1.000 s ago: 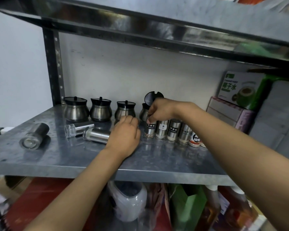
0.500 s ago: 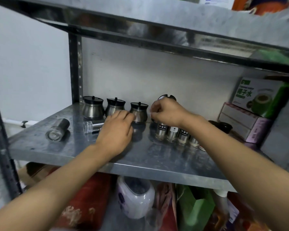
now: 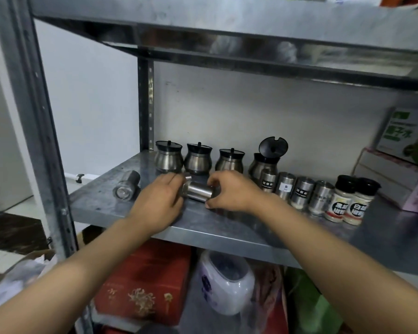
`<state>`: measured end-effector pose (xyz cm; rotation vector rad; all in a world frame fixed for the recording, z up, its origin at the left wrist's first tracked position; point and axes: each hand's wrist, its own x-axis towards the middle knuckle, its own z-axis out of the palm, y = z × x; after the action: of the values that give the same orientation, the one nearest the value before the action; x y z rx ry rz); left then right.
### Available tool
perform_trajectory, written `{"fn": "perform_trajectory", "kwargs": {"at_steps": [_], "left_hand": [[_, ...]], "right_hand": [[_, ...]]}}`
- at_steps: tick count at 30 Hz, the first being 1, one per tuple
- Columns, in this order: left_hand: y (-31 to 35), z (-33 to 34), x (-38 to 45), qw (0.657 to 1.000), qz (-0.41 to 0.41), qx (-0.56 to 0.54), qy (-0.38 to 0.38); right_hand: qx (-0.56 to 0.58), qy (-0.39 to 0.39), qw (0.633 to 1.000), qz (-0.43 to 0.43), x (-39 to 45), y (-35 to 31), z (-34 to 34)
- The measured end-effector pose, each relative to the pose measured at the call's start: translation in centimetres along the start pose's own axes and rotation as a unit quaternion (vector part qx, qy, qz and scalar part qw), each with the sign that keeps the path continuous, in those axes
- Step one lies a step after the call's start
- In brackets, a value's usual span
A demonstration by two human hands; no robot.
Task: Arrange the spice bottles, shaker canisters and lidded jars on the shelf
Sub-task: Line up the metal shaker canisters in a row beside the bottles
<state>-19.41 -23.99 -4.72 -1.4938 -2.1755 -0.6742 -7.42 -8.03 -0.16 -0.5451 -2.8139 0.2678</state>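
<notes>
Grey sheet metal is forming the shelf (image 3: pixel 227 230), its near edge running from the left upright post (image 3: pixel 41 141) down to the right, with a white wall closing the far side and another shelf hanging low overhead. At the far left, a steel canister (image 3: pixel 126 185) is lying on its side near the left edge, with bare metal lying between it and the near lip. Along the wall, three lidded jars (image 3: pixel 198 158) are standing in a row, and a fourth jar (image 3: pixel 263 162) is standing with its black lid tipped open. Just in front of them, the left hand (image 3: pixel 158 201) is curling over one end of a lying steel shaker (image 3: pixel 196 194), and the right hand (image 3: pixel 229 191) is pinching the other end between thumb and fingers, so both hands are holding it just above the shelf. To the right, four small steel spice bottles (image 3: pixel 285 186) are standing upright in a line, touching or almost touching. Two white pepper bottles (image 3: pixel 348 203) with black caps are ending that line. Open shelf is stretching in front of the row to the near edge. Cardboard boxes (image 3: pixel 396 165) are filling the far right corner.
</notes>
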Motion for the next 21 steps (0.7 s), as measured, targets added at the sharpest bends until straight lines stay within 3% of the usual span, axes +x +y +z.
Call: {"fn": "perform_trajectory", "kwargs": {"at_steps": [10,21], "left_hand": [[1.1,1.3,2.5,0.998,0.009,-0.040,0.048],[4.0,3.4,5.3,0.991,-0.015,-0.121,0.056]], "right_hand": [[0.099,0.020,0.995,0.023,-0.3,1.6,-0.8],[-0.005,-0.039,0.999,0.025,-0.6,3.4,-5.4]]}}
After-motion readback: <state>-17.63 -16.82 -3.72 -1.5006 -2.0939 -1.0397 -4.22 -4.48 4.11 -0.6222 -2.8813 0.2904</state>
